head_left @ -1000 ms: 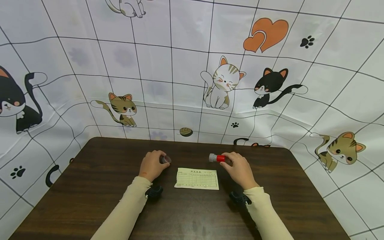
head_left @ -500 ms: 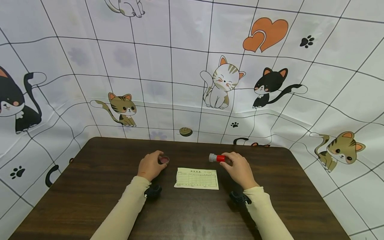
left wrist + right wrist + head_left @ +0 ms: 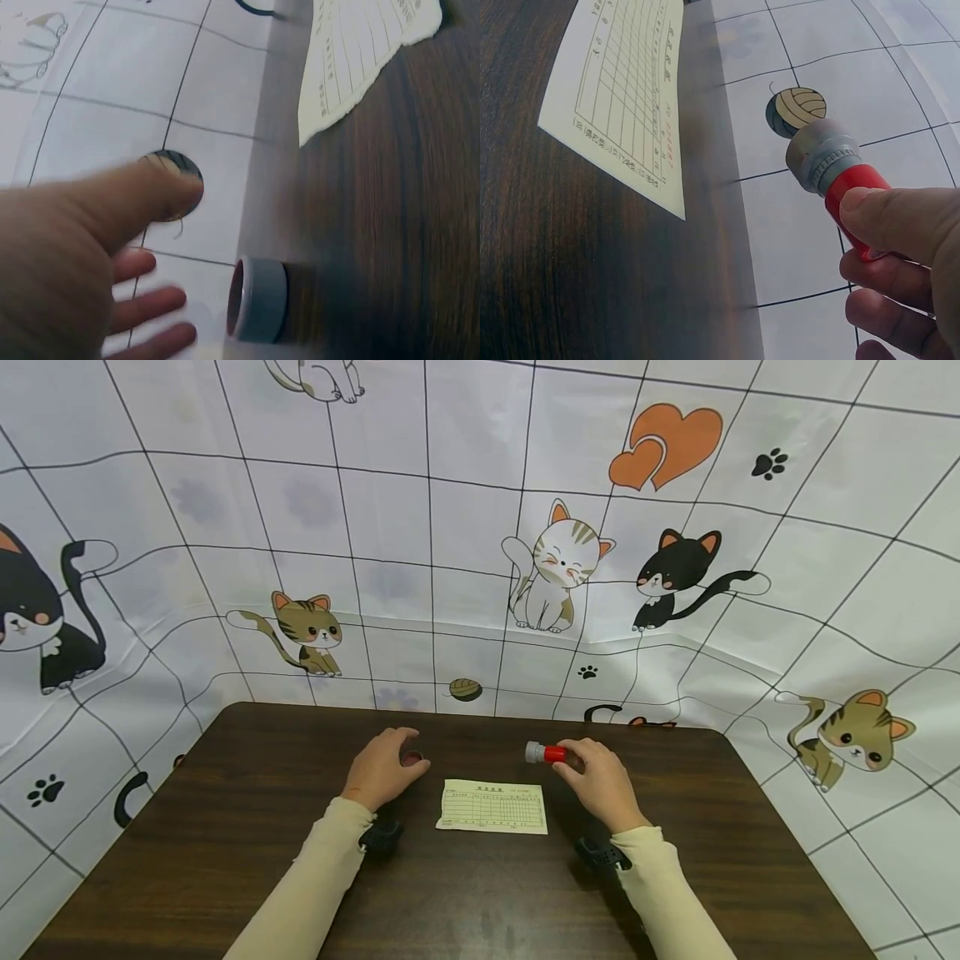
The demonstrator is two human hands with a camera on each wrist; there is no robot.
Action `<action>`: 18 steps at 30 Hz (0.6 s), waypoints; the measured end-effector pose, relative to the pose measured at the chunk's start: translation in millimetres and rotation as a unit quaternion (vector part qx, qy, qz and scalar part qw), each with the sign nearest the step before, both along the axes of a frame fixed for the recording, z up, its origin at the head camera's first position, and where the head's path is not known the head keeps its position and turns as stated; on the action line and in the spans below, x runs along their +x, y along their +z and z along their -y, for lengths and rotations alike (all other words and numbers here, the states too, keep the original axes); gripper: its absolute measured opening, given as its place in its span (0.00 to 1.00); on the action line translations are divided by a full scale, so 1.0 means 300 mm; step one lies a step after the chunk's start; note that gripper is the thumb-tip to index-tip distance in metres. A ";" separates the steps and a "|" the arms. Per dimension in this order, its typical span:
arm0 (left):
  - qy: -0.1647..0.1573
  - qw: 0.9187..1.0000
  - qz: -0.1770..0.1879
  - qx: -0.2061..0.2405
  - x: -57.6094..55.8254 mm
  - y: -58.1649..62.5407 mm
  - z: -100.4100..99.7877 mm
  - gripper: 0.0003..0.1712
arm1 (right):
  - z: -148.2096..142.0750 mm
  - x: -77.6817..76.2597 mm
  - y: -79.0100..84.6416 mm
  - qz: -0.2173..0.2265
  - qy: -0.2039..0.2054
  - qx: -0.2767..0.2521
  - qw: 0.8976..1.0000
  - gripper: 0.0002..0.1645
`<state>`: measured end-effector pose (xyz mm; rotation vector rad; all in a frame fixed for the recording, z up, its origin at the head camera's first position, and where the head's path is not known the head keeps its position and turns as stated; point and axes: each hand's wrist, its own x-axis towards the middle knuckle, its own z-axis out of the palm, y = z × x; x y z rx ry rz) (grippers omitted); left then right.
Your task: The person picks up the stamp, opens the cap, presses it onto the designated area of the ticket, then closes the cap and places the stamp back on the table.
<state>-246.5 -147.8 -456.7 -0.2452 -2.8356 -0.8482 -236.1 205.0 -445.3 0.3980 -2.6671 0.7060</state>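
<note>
A small round cap [image 3: 412,758], greyish outside and reddish inside, stands on the table with its opening up. My left hand [image 3: 386,768] is spread around it; in the left wrist view the thumb and fingers are straight and apart from the cap [image 3: 264,300]. My right hand [image 3: 600,783] pinches the red barrel of a stamp [image 3: 553,754] between thumb and fingers, held sideways above the table. Its grey round head points left, toward the cap, and the right wrist view shows the stamp [image 3: 855,184] close up. Between the hands lies a pale yellow printed form [image 3: 492,807].
The dark wooden table [image 3: 480,893] has its far edge just beyond the hands. Behind it hangs a white sheet [image 3: 390,577] with a black grid and cartoon cats. A black band [image 3: 382,837] sits at the left wrist.
My left hand has set the cap upright, let go of it and spread its fingers. My right hand stays nearly still with the stamp; the form has not moved.
</note>
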 end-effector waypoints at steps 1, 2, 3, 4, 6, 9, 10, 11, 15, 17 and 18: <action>-0.013 1.000 -0.002 0.001 0.003 0.004 -0.008 0.35 | -0.001 0.000 0.002 -0.001 0.000 -0.002 1.000 0.20; -0.027 1.000 -0.005 -0.001 0.006 0.007 -0.016 0.36 | -0.003 0.000 0.003 -0.001 0.001 -0.003 1.000 0.20; -0.040 0.999 -0.006 -0.005 0.010 0.010 -0.025 0.36 | -0.004 -0.001 0.004 -0.002 0.000 -0.004 1.000 0.20; -0.051 0.999 -0.007 -0.012 0.015 0.012 -0.035 0.37 | -0.005 -0.001 0.006 -0.002 0.000 -0.005 1.000 0.20; -0.074 0.997 -0.009 -0.032 0.026 0.015 -0.056 0.37 | -0.005 0.000 0.009 -0.001 0.001 -0.008 1.000 0.20; -0.108 0.992 -0.001 -0.062 0.043 0.017 -0.088 0.36 | -0.006 0.000 0.013 0.001 0.000 -0.011 1.000 0.20; -0.122 0.990 0.001 -0.070 0.048 0.017 -0.098 0.35 | -0.007 0.000 0.014 0.002 -0.001 -0.013 1.000 0.20; -0.136 0.988 0.003 -0.076 0.052 0.016 -0.106 0.34 | -0.007 -0.001 0.014 0.002 -0.003 -0.012 1.000 0.20; -0.185 0.979 0.014 -0.087 0.064 0.014 -0.129 0.31 | -0.008 -0.001 0.015 0.002 -0.008 -0.013 1.000 0.20; -0.200 0.975 0.020 -0.095 0.066 0.009 -0.133 0.31 | -0.009 -0.002 0.015 0.000 -0.008 -0.013 1.000 0.20; -0.205 0.974 0.024 -0.097 0.067 0.006 -0.134 0.30 | -0.010 -0.001 0.015 0.000 -0.007 -0.014 1.000 0.20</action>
